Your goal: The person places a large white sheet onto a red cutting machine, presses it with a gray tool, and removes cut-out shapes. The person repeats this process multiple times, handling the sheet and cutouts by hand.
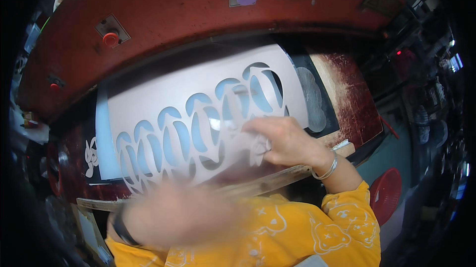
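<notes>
**Right hand (pixel 285 140) closed on the near edge of the cut sheet (pixel 168 88)**

The right hand pinches a crumpled part of the sheet's near edge between thumb and fingers. The left hand (pixel 186 212) is blurred, at the near left of the sheet; whether it grips cannot be told.

The cut sheet lies over a blue layer (pixel 105 143), in front of the red machine housing (pixel 183 9). Curved openings run in a slanting row along its near side, parted by narrow webs. A wooden strip (pixel 270 180) runs along the near side.

Recommended handling:
1. Take hold of broad, solid material where possible; the webs will probably stretch or tear.
2. Support both ends evenly, so that the sheet does not twist.
3. Keep loose webs from snagging on the wooden strip.
4. Keep fingers out from under the housing.
</notes>
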Available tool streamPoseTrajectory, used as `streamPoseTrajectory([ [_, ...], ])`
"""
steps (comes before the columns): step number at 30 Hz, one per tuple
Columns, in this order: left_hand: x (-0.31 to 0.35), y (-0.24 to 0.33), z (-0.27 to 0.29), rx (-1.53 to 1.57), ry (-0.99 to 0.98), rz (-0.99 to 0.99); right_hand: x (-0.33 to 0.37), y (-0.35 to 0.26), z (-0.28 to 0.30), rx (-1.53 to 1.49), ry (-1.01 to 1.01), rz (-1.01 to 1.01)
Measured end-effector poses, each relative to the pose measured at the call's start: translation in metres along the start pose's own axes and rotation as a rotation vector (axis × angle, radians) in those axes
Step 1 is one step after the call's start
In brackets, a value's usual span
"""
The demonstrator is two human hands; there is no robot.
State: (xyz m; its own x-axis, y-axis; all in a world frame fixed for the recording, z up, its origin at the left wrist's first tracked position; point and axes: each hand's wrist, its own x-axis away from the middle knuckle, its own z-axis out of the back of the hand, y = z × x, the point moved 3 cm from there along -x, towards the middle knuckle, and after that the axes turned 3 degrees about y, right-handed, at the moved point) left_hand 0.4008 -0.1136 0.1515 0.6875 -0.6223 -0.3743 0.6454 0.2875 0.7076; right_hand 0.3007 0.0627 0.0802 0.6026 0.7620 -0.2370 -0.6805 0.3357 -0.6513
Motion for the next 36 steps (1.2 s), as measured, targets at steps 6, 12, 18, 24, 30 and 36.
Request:
streamPoseTrajectory([
  [6, -0.098, -0.227, 0.024, -0.578, 0.052, 0.548, 0.021, 0.011, -0.009, 0.040, 0.045, 0.052],
  [12, -0.144, -0.308, -0.011, -0.682, 0.068, 0.759, 0.025, 0.013, -0.016, 0.003, 0.167, 0.141],
  [18, -0.090, -0.261, -0.014, -0.838, 0.108, 0.491, 0.024, 0.017, -0.016, -0.025, 0.075, 0.095],
  [24, -0.003, -0.040, 0.069, -0.485, 0.486, 0.464, -0.034, -0.001, 0.023, 0.013, 0.056, -0.008],
  [30, 0.029, -0.027, -0.055, -0.334, 0.313, 0.257, -0.132, -0.052, 0.081, -0.102, 0.279, 0.067],
  [36, -0.051, -0.160, -0.122, -0.783, 0.462, 0.352, -0.122, -0.074, 0.102, -0.360, 0.199, -0.080],
])
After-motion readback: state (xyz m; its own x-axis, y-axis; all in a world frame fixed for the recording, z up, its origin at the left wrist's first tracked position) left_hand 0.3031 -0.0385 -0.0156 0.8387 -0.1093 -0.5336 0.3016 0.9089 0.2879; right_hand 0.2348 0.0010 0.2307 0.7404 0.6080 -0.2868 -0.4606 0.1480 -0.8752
